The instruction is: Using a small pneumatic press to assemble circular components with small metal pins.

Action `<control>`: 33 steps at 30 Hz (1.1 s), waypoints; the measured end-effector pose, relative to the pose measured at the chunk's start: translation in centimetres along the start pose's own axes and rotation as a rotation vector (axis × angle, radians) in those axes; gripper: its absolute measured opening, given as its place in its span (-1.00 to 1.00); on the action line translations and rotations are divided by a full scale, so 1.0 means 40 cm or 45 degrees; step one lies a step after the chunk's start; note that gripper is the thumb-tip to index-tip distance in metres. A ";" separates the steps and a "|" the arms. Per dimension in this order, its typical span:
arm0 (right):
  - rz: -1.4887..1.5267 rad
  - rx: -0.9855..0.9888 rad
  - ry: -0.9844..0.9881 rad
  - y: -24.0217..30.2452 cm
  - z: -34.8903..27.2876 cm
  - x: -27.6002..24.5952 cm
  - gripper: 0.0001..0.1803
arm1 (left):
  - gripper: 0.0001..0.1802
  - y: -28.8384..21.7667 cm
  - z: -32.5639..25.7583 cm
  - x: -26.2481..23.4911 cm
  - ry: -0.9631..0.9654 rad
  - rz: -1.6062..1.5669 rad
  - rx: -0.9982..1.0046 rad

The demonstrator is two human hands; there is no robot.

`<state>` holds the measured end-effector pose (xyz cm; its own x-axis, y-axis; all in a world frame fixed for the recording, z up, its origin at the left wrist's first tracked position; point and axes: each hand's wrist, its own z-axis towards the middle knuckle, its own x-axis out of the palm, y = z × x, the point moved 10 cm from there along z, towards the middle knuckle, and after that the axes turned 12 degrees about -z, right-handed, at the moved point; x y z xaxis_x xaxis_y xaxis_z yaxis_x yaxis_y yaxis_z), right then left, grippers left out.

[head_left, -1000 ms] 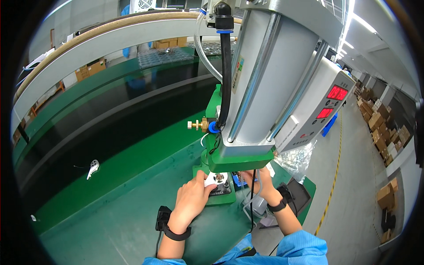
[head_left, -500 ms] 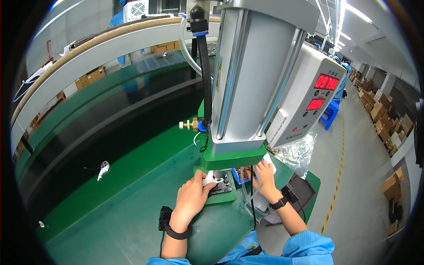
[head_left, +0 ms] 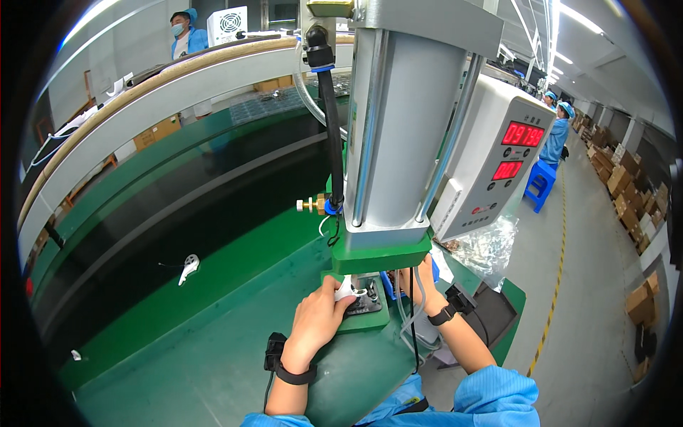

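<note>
My left hand (head_left: 318,317) pinches a small curved white plastic part (head_left: 346,289) between thumb and fingers. It holds the part at the dark metal fixture (head_left: 368,306) on the green base of a bench press, under the grey cylinder (head_left: 402,128). Just right of the fixture, my right hand (head_left: 425,286) reaches to a blue tray (head_left: 388,286) of small copper-coloured pieces. The press head and clear tubing cover its fingertips, so whether it grips a piece is hidden.
A white control box (head_left: 491,160) with red displays is fixed beside the cylinder. Clear plastic bags (head_left: 491,245) lie behind my right hand. On the left runs a dark conveyor belt (head_left: 178,206), with a white part (head_left: 188,269) near its green edge. Co-workers (head_left: 558,135) sit farther back.
My view has shifted slightly. My left hand keeps the white part at the fixture, and my right hand stays by the blue tray. A person at the back left has come into fuller view.
</note>
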<state>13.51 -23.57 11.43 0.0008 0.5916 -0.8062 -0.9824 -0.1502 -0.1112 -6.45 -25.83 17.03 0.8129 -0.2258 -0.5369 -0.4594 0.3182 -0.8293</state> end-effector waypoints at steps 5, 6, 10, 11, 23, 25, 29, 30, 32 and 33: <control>0.073 0.071 -0.044 0.000 0.010 -0.031 -0.85 | -0.77 0.004 0.001 -0.013 -0.062 -0.212 0.022; 0.095 0.129 0.048 -0.017 0.005 -0.023 -0.84 | -0.79 0.009 0.003 -0.018 -0.096 -0.325 0.033; 0.287 0.327 0.268 -0.054 -0.021 -0.011 -0.88 | -0.84 0.045 0.010 -0.076 -0.340 -0.297 0.041; 0.441 0.415 0.241 -0.074 -0.033 -0.035 -0.92 | -0.84 0.054 0.020 -0.098 -0.370 -0.289 0.044; 0.555 0.433 0.111 -0.097 -0.050 -0.149 -0.91 | -0.52 0.546 0.168 -0.475 -0.874 0.858 -0.389; 0.570 0.502 0.063 -0.128 -0.069 -0.155 -0.91 | -0.43 0.596 0.153 -0.522 -0.863 0.912 -0.442; 0.602 0.437 0.102 -0.122 -0.090 -0.126 -0.91 | -0.48 0.763 0.120 -0.532 -0.658 0.814 -0.392; 0.652 0.459 0.122 -0.120 -0.093 -0.120 -0.90 | -0.51 0.764 0.108 -0.530 -0.700 0.846 -0.378; 0.696 0.521 0.116 -0.129 -0.104 -0.115 -0.89 | -0.56 0.780 0.117 -0.508 -0.640 0.699 -0.427; 0.627 0.441 0.092 -0.114 -0.095 -0.118 -0.89 | -0.58 0.783 0.109 -0.510 -0.606 0.717 -0.481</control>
<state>18.69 -28.70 13.54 -0.4684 0.4614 -0.7535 -0.8742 -0.1187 0.4707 -35.85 -7.25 2.68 0.4510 0.3159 -0.8347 -0.8633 -0.0827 -0.4978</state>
